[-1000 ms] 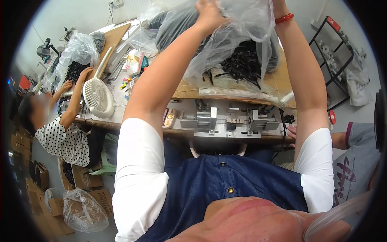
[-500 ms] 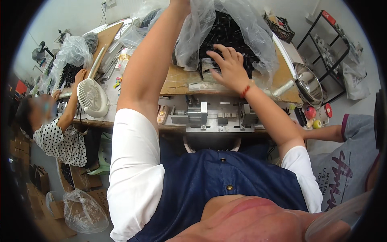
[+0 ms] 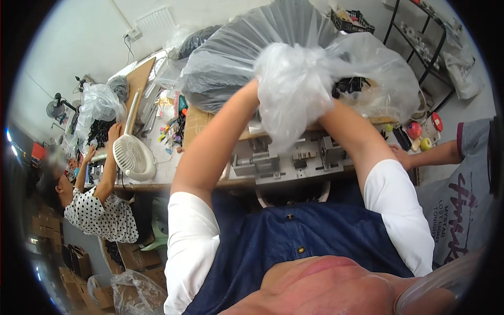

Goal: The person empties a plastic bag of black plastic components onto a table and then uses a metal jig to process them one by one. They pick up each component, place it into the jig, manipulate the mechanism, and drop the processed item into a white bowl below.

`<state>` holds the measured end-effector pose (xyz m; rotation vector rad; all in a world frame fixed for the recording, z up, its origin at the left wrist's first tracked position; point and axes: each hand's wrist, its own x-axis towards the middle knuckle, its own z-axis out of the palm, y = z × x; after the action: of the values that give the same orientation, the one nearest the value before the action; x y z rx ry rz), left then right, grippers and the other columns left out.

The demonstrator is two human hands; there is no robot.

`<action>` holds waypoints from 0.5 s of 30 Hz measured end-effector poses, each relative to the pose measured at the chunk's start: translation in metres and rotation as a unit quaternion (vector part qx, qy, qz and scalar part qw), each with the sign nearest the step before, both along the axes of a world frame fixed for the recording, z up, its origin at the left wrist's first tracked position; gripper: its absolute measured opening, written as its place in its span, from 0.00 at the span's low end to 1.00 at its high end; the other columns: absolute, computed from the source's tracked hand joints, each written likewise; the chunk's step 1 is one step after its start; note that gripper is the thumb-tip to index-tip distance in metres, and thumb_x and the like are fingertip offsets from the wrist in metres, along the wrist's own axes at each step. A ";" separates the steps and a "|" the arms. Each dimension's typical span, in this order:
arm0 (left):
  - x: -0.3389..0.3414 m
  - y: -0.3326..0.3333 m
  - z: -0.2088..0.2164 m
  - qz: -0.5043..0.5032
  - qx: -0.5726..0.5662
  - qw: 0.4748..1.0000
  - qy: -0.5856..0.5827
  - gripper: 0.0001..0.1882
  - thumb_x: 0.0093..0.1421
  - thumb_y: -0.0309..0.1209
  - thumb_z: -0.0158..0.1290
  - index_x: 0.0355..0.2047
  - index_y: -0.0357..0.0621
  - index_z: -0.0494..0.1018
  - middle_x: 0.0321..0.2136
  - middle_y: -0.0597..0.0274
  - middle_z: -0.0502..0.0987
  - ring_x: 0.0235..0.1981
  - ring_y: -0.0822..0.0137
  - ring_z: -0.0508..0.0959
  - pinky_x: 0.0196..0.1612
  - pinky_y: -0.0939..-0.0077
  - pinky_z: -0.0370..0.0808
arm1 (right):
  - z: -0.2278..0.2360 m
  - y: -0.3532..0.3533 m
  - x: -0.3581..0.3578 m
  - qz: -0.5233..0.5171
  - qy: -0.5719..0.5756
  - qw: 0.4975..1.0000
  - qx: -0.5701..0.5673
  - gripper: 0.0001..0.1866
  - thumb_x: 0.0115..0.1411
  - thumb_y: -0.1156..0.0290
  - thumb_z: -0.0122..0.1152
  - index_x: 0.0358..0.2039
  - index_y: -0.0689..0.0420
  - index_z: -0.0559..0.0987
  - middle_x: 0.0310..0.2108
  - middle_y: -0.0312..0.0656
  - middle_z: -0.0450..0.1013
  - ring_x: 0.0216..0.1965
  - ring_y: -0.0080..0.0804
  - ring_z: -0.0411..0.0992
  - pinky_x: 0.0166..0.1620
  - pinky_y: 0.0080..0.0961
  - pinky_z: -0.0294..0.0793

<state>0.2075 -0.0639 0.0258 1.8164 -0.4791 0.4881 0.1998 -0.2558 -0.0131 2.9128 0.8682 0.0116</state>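
A large clear plastic bag (image 3: 231,58) spreads over the bench, dark contents showing through its film. Its mouth is bunched into a whitish crumpled neck (image 3: 294,100) in front of me, with pleats fanning out from it. My left hand (image 3: 258,85) and my right hand (image 3: 328,106) both reach into this gathered film, closed on it; their fingers are mostly covered. Black thin pieces (image 3: 350,85) show by my right wrist. Below my arms sits a metal clamping fixture (image 3: 299,160) on the bench edge.
At left, a white fan (image 3: 131,152) stands near a co-worker in a dotted shirt (image 3: 107,215), who handles black pieces. Another person's hand (image 3: 401,156) rests at the right bench edge. A black crate (image 3: 353,22) and a metal shelf (image 3: 430,52) are behind.
The bag was spread open around the black pieces; now its film is drawn together over them. My left hand came down toward me, and my right hand left the pieces for the film.
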 end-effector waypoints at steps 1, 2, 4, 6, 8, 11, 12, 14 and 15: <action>0.003 0.006 0.005 -0.017 -0.013 1.000 0.012 0.16 0.72 0.41 0.46 0.48 0.44 0.76 0.38 0.60 0.80 0.39 0.62 0.79 0.45 0.66 0.79 | 0.003 -0.002 0.005 0.003 -0.006 1.000 0.006 0.34 0.65 0.56 0.59 0.71 0.43 0.63 0.74 0.40 0.51 0.73 0.54 0.51 0.68 0.69 0.54; 0.009 0.010 0.005 -0.040 -0.035 0.998 0.033 0.16 0.72 0.41 0.46 0.48 0.44 0.76 0.38 0.60 0.80 0.39 0.63 0.79 0.44 0.66 0.79 | 0.003 -0.007 0.012 0.001 -0.009 1.000 0.011 0.34 0.65 0.58 0.59 0.70 0.43 0.63 0.73 0.40 0.52 0.73 0.53 0.52 0.68 0.68 0.55; 0.018 0.027 0.013 -0.117 -0.116 0.982 0.096 0.17 0.73 0.41 0.45 0.47 0.44 0.77 0.38 0.60 0.80 0.39 0.63 0.79 0.44 0.66 0.79 | 0.009 -0.015 0.023 0.006 -0.012 1.000 0.020 0.33 0.65 0.60 0.59 0.69 0.44 0.64 0.73 0.39 0.54 0.72 0.51 0.54 0.68 0.65 0.58; 0.026 0.048 0.018 -0.202 -0.210 0.942 0.169 0.17 0.74 0.42 0.44 0.47 0.44 0.77 0.38 0.61 0.80 0.39 0.64 0.79 0.44 0.67 0.79 | 0.021 -0.021 0.026 0.034 -0.010 0.999 0.031 0.32 0.65 0.62 0.59 0.69 0.45 0.65 0.72 0.39 0.56 0.71 0.49 0.57 0.68 0.62 0.61; 0.027 0.063 0.021 -0.319 -0.290 0.880 0.201 0.18 0.74 0.42 0.43 0.46 0.44 0.77 0.38 0.61 0.81 0.39 0.64 0.79 0.43 0.67 0.79 | 0.039 -0.024 0.021 0.093 -0.007 0.995 0.047 0.30 0.64 0.65 0.59 0.67 0.47 0.67 0.68 0.40 0.61 0.69 0.48 0.61 0.67 0.55 0.65; 0.006 0.056 0.024 -0.378 -0.375 0.823 0.199 0.16 0.74 0.39 0.44 0.47 0.42 0.77 0.39 0.60 0.82 0.39 0.63 0.81 0.42 0.66 0.80 | 0.065 -0.045 0.007 0.158 -0.024 0.986 0.051 0.26 0.62 0.69 0.60 0.62 0.51 0.72 0.59 0.43 0.72 0.62 0.47 0.69 0.63 0.41 0.71; -0.016 0.027 0.037 -0.318 -0.389 0.844 0.188 0.15 0.73 0.36 0.45 0.47 0.40 0.77 0.39 0.59 0.82 0.38 0.62 0.82 0.41 0.65 0.81 | 0.075 -0.060 -0.014 0.152 -0.049 0.986 0.042 0.25 0.61 0.69 0.62 0.60 0.52 0.74 0.56 0.45 0.73 0.59 0.47 0.71 0.62 0.38 0.72; -0.048 0.009 0.058 -0.197 -0.371 0.899 0.126 0.15 0.72 0.30 0.43 0.49 0.36 0.76 0.42 0.55 0.82 0.39 0.60 0.84 0.41 0.62 0.82 | 0.107 -0.062 -0.058 0.138 -0.064 0.987 0.058 0.21 0.60 0.73 0.61 0.55 0.54 0.76 0.53 0.50 0.75 0.54 0.49 0.74 0.55 0.39 0.74; -0.049 0.011 0.055 -0.142 -0.337 0.927 0.087 0.15 0.72 0.27 0.41 0.51 0.34 0.74 0.44 0.52 0.82 0.41 0.58 0.84 0.43 0.60 0.84 | 0.118 -0.059 -0.075 0.125 -0.051 0.988 0.073 0.18 0.61 0.77 0.59 0.52 0.54 0.77 0.53 0.52 0.75 0.52 0.51 0.74 0.51 0.43 0.74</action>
<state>0.1581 -0.0526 0.0812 1.0910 -0.3808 0.2414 0.1246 -0.3150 0.1048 2.8809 1.2557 0.2503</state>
